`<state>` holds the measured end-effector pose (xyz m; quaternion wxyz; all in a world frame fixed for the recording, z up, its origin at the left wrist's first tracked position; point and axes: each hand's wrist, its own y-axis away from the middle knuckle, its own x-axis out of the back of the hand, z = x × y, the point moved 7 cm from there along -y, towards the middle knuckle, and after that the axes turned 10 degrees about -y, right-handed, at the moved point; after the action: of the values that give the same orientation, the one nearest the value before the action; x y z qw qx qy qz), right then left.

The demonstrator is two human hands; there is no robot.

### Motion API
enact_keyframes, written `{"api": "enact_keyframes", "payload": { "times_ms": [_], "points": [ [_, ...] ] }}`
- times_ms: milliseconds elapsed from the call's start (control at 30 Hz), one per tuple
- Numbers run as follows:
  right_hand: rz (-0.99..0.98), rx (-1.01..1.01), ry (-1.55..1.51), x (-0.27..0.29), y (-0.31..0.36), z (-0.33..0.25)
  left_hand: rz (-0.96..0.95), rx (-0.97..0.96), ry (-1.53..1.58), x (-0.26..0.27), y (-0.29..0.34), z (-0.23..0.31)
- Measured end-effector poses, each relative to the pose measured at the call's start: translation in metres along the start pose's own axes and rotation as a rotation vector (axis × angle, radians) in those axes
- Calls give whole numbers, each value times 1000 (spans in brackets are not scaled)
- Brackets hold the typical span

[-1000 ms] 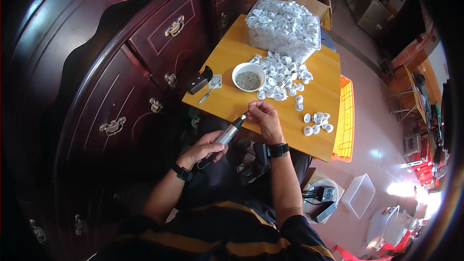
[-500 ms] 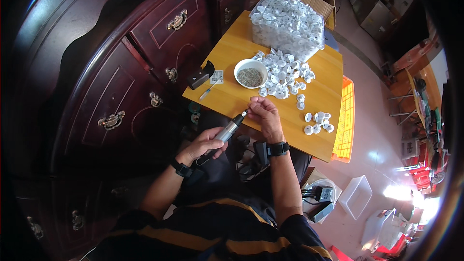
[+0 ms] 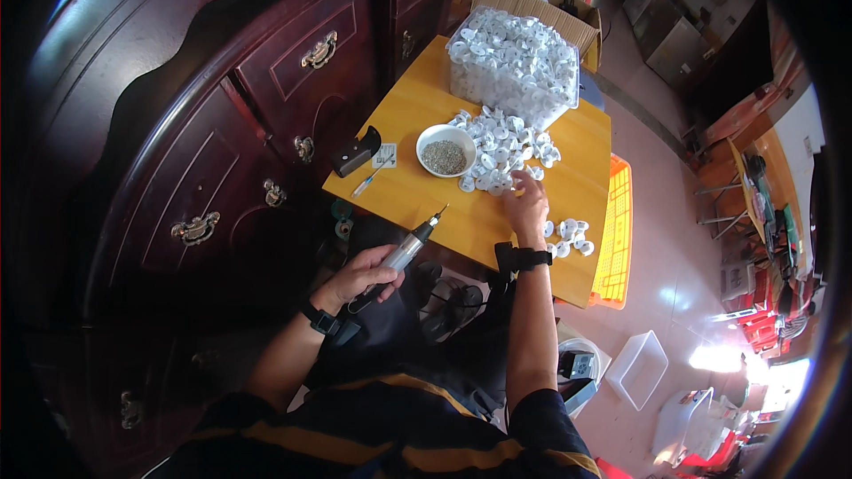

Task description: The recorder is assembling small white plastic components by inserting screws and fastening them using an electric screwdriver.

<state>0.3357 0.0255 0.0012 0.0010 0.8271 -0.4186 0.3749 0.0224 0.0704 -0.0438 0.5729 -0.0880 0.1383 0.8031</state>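
My left hand (image 3: pixel 368 275) is wrapped round an electric screwdriver (image 3: pixel 405 253), grey and black. Its thin bit points up and right, over the near edge of the table. Beyond it, my right hand (image 3: pixel 527 206) is at the near edge of a heap of white plastic parts (image 3: pixel 501 146). Its fingers are apart and slightly bent, with the tips against the heap; I make out nothing held in them. To the left of the heap stands a white bowl (image 3: pixel 422 158) of small metal pieces, probably screws. A smaller group of white parts (image 3: pixel 572 235) lies right of my right wrist.
A clear bin (image 3: pixel 515 80) full of white parts stands at the table's (image 3: pixel 408 106) far end, before a cardboard box (image 3: pixel 541 4). A dark holder (image 3: pixel 357 153) and a small pen-like tool (image 3: pixel 364 184) lie at left. An orange crate (image 3: pixel 617 239) adjoins the right edge.
My right hand has left the screwdriver's tip and moved right to the heap. The screwdriver stays in my left hand, its bit now in plain sight. The whole view has shifted slightly.
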Motion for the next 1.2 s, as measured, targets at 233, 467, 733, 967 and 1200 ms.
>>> {"api": "enact_keyframes", "payload": {
  "times_ms": [233, 467, 733, 967, 1200],
  "points": [
    [-110, -10, 137, -6, -10, 2, 10, 5, 3, 0, 0, -3],
    [-45, 26, -57, 8, 4, 2, -12, -21, 38, 1, 0, -2],
    [-103, 30, -300, 1, 26, -7, -7, 10, -4, -1, 0, -6],
    [-245, -106, -518, -19, 44, -10, -13, 3, -18, 0, -2, -9],
    [-305, -166, -626, -31, 56, -25, -7, 12, -81, -2, -5, -6]
  ]
}}
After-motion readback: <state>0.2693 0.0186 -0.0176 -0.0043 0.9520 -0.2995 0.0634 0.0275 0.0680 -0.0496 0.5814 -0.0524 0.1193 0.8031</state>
